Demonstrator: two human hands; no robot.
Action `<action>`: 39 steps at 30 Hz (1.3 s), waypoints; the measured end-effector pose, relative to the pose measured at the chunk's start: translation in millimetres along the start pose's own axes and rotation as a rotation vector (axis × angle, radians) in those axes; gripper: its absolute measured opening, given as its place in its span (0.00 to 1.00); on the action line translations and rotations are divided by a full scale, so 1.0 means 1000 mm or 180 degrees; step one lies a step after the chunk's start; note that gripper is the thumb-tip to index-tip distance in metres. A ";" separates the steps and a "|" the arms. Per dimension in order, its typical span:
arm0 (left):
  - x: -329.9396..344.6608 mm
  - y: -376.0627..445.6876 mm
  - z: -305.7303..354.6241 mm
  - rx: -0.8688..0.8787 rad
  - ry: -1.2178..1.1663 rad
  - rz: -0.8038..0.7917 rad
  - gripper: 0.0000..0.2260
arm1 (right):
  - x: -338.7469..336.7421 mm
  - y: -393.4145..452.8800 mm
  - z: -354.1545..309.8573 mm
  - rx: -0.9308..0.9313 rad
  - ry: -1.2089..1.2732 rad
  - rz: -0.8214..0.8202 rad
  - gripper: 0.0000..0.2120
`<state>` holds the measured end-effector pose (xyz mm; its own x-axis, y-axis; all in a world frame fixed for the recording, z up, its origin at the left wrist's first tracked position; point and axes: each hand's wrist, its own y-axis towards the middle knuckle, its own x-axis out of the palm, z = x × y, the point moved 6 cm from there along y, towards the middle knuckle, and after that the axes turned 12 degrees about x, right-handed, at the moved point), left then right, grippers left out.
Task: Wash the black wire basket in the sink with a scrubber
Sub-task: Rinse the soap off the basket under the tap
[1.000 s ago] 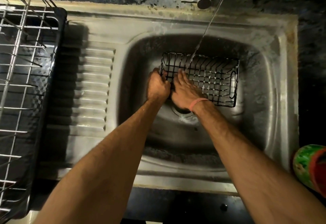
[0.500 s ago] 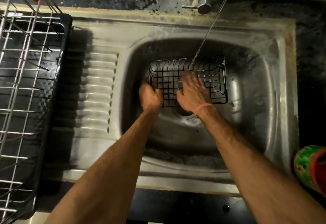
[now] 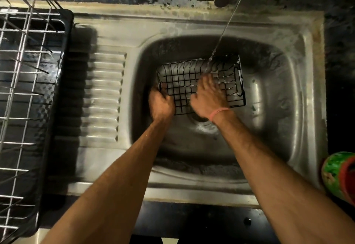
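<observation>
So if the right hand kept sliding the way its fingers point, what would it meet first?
The right hand lies fingers forward on the black wire basket. Going on, it would probably meet the water stream, then the basket's far wall; depth is unclear.

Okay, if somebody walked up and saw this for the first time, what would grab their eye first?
Probably the two hands in the middle of the steel sink: the left hand grips the near left corner of the black wire basket, and the right hand lies blurred across its grid. Next, the thin stream of water slanting down onto the basket, and the wire dish rack at far left.
</observation>
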<state>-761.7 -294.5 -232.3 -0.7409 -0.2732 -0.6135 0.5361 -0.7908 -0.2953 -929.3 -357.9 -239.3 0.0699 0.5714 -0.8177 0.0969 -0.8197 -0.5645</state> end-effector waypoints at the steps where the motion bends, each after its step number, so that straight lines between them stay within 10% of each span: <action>1: -0.002 -0.004 -0.003 -0.0045 0.0009 -0.0013 0.18 | 0.005 -0.004 -0.011 -0.0216 -0.0047 -0.0030 0.36; 8: -0.002 -0.037 -0.019 -0.0772 -0.0413 0.0126 0.17 | -0.008 0.011 0.026 0.0459 0.0350 -0.0048 0.36; 17: 0.003 -0.053 -0.017 -0.1766 -0.0803 0.0698 0.27 | 0.014 0.006 -0.007 -0.0723 -0.0442 -0.0254 0.44; 22: -0.015 -0.041 0.060 0.0586 0.0546 0.0482 0.46 | 0.009 0.013 -0.003 -0.1006 -0.0536 -0.0300 0.43; 27: 0.013 0.023 0.083 0.1742 0.2391 -0.1049 0.27 | -0.003 0.011 0.004 -0.1210 -0.0343 -0.0334 0.43; 31: 0.028 0.051 0.067 0.1768 0.1958 -0.2059 0.10 | -0.012 0.006 0.010 -0.1434 -0.0029 -0.0002 0.25; 34: 0.033 0.056 0.056 0.1508 0.1306 -0.1900 0.13 | -0.037 0.005 0.021 -0.0731 0.0274 0.0926 0.14; 39: 0.037 0.033 0.036 0.0914 0.0582 -0.1675 0.11 | 0.016 -0.013 -0.013 -0.0408 -0.0351 0.0274 0.41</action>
<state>-786.0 -350.3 -238.7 -0.7812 0.2709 -0.5624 -0.0306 -0.9165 -0.3989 -916.3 -337.5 -243.7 -0.0252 0.4856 -0.8738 0.2214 -0.8497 -0.4786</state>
